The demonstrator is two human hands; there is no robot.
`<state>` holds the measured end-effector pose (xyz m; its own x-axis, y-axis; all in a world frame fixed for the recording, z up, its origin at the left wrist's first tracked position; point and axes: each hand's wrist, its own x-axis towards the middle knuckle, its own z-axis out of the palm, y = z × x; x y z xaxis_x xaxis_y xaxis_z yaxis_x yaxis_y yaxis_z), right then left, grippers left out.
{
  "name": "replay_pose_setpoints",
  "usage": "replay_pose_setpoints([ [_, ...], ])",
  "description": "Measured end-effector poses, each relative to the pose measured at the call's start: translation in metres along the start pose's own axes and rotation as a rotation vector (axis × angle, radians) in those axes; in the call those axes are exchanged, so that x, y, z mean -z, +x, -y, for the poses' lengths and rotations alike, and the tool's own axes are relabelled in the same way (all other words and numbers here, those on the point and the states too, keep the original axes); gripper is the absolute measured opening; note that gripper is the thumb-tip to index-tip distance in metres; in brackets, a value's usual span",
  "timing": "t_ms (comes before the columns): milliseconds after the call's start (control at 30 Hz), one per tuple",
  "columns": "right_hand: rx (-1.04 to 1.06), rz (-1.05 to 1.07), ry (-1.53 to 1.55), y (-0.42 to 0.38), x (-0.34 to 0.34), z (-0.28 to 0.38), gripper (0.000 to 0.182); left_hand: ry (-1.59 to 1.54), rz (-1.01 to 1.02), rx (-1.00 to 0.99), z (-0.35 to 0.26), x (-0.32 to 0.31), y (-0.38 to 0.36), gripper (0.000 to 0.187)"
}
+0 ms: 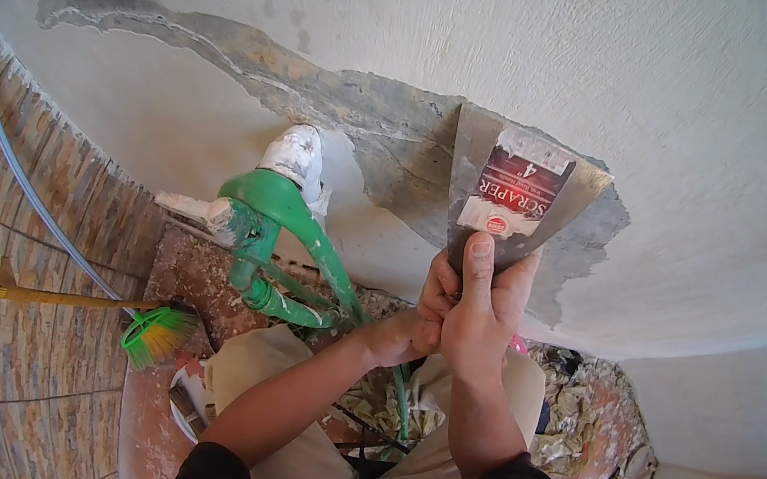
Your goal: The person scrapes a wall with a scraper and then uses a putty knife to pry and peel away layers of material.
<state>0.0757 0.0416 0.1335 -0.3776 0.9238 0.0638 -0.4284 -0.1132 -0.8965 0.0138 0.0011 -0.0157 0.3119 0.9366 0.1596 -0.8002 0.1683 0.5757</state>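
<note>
A wide scraper [510, 192] with a red and white label is held up in front of the wall, its blade's edge upward against a grey bare patch [393, 119]. My right hand [481, 322] is closed around its lower part, the thumb pressed on the blade's face below the label. Just below and to the left, my left hand [403, 337] is closed at the handle, which the hands hide. Pale, ragged paint edges border the grey patch.
Left of my hands, a green pipe [274, 196] with a whitened end juts from the wall. A green-and-yellow brush [155, 333] with a long handle lies at the left, near a thin hose [19, 174]. Crumpled debris [582, 415] covers the reddish floor at right.
</note>
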Motion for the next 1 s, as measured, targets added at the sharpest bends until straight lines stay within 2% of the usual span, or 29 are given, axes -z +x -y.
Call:
replay_pose_setpoints([
  [100,-0.056,0.093,0.117,-0.004,-0.001,0.004,0.029,-0.019,0.000,0.000,0.002,-0.003,-0.003,0.050],
  [200,0.042,0.036,-0.001,0.001,-0.006,-0.006,0.030,-0.023,0.009,-0.014,-0.006,-0.007,-0.002,0.050],
  [300,0.040,0.010,-0.074,0.003,-0.002,-0.005,0.030,-0.014,0.016,-0.023,-0.016,-0.006,-0.004,0.050],
  [400,-0.023,0.079,-0.021,-0.001,-0.002,0.002,0.029,-0.048,0.017,-0.022,-0.007,-0.005,-0.007,0.050],
  [467,0.034,0.031,0.000,-0.001,-0.005,-0.004,0.027,-0.053,0.020,0.035,-0.010,-0.001,-0.010,0.056],
  [567,0.060,-0.010,-0.033,0.000,-0.002,-0.017,0.026,-0.108,0.036,-0.007,-0.014,-0.013,-0.004,0.060],
  [700,-0.008,0.024,-0.075,-0.002,-0.004,0.003,0.027,-0.244,0.062,-0.049,-0.012,-0.038,0.003,0.067],
  [767,-0.014,0.069,-0.046,-0.002,-0.010,0.007,0.028,-0.287,0.223,-0.018,-0.030,-0.049,0.008,0.076],
  [933,0.018,0.010,-0.101,-0.003,-0.014,0.000,0.028,-0.242,0.184,-0.042,-0.018,-0.032,0.002,0.077],
  [1000,-0.056,0.024,-0.055,-0.005,-0.012,-0.001,0.027,-0.267,0.194,-0.031,-0.014,-0.033,-0.002,0.076],
])
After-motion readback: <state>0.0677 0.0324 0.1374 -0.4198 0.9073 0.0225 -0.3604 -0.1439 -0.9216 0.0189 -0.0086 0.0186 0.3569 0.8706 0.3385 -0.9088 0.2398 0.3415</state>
